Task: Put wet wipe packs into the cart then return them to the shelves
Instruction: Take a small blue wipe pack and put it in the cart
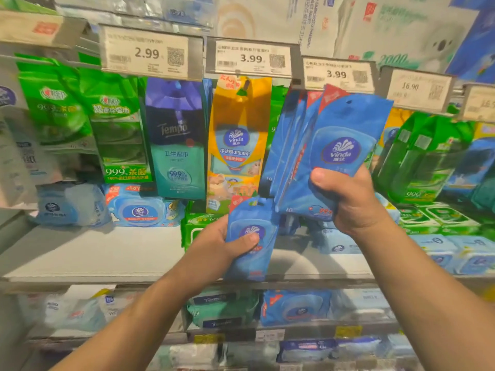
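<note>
My right hand [351, 199] grips the lower end of a fanned bunch of blue Vinda wet wipe packs [329, 148], held up in front of the hanging row under the 3.99 price tag [336, 73]. The front pack shows its round Vinda logo. Lower down, my left hand [222, 247] holds a single blue Vinda pack [251, 236] upright, thumb across its face, in front of the shelf board [93, 255]. No cart is in view.
Hanging packs fill the row behind: green packs [112, 124], a dark Tempo pack [176, 137], a yellow Vinda pack [235, 140]. Bulk wipe packs [142, 210] lie on the grey shelf. Green packs [428, 156] hang at right. More stock sits on lower shelves [294, 306].
</note>
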Demonstrator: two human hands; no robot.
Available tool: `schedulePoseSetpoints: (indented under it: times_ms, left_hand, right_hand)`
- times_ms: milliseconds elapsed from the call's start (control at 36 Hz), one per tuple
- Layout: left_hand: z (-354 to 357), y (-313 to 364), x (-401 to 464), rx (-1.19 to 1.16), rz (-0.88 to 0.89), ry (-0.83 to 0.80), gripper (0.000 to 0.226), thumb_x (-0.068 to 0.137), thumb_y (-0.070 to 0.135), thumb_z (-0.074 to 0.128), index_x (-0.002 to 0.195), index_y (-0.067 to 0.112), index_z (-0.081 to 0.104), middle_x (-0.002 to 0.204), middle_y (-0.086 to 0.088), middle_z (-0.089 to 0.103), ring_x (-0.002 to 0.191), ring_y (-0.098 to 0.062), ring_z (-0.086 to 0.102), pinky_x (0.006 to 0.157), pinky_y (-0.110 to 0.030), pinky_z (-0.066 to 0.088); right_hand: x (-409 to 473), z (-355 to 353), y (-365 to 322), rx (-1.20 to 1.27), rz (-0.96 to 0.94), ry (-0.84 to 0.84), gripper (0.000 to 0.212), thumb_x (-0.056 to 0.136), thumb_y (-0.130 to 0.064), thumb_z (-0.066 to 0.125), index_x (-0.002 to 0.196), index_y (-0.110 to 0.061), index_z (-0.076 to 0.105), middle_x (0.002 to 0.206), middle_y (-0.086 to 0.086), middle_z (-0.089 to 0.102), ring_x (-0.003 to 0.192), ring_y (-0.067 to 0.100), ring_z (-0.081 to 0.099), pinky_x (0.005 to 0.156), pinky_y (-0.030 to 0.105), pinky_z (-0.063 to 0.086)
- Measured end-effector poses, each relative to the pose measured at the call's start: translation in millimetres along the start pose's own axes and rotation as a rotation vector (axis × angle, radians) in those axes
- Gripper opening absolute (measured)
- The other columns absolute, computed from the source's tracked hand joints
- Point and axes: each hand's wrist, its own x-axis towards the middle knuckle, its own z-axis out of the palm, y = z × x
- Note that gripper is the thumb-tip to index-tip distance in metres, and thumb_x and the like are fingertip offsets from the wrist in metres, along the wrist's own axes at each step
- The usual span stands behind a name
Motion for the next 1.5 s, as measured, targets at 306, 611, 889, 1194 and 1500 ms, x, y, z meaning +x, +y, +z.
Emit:
schedulePoseSetpoints:
  times_ms: [306, 611, 889, 1194, 1500]
  left_hand:
    - [16, 0, -3, -0.304, 0.040, 0.037, 0.018, 0.097, 0.004, 0.060, 0.107, 0.016, 0.067, 0.093, 0.003, 0.079, 0.080, -0.012, 0.075, 0.072, -0.028, 0.062]
    - [36, -2, -51, -0.380, -0.057, 0.158, 0.021, 0.107, 0.023, 0.049, 0.120, 0.018, 0.064, 0.105, -0.002, 0.077, 0.085, -0.017, 0.075, 0.072, -0.037, 0.063]
    - [49, -2, -143, -0.369, -0.115, 0.235, 0.088, 0.075, 0.065, 0.073, 0.146, 0.019, 0.049, 0.135, -0.008, 0.068, 0.120, -0.029, 0.068, 0.102, -0.051, 0.054]
    - [26, -23, -284, -0.357, -0.095, 0.795, 0.103, 0.052, 0.070, 0.087, 0.135, 0.018, 0.056, 0.130, -0.016, 0.068, 0.114, -0.038, 0.068, 0.102, -0.058, 0.051]
    - [-44, -20, -450, -0.484, -0.025, 0.956, 0.058, 0.073, 0.022, 0.079, 0.128, 0.007, 0.064, 0.121, -0.029, 0.069, 0.097, -0.037, 0.071, 0.080, -0.051, 0.062]
  right_hand:
    - [-75, 9, -20, -0.059, 0.097, 0.030, 0.058, 0.024, -0.022, 0.095, 0.081, -0.030, 0.082, 0.077, -0.008, 0.076, 0.069, 0.007, 0.073, 0.063, 0.024, 0.059]
    - [-131, 15, 9, -0.048, 0.515, -0.059, 0.062, 0.028, -0.029, 0.092, 0.088, -0.021, 0.081, 0.092, 0.009, 0.078, 0.079, 0.028, 0.073, 0.070, 0.042, 0.057]
    - [-177, 34, 31, 0.282, 0.693, -0.218, 0.093, 0.044, -0.029, 0.098, 0.127, -0.002, 0.065, 0.128, 0.026, 0.065, 0.114, 0.045, 0.064, 0.097, 0.064, 0.051]
    - [-262, 132, 67, 0.371, 0.846, -0.520, 0.080, 0.028, -0.033, 0.101, 0.102, -0.011, 0.079, 0.109, 0.020, 0.075, 0.091, 0.038, 0.073, 0.081, 0.054, 0.060]
    - [-347, 291, 79, 0.223, 0.992, -0.909, 0.074, 0.052, -0.024, 0.096, 0.118, -0.007, 0.066, 0.109, 0.021, 0.075, 0.090, 0.033, 0.075, 0.070, 0.040, 0.062]
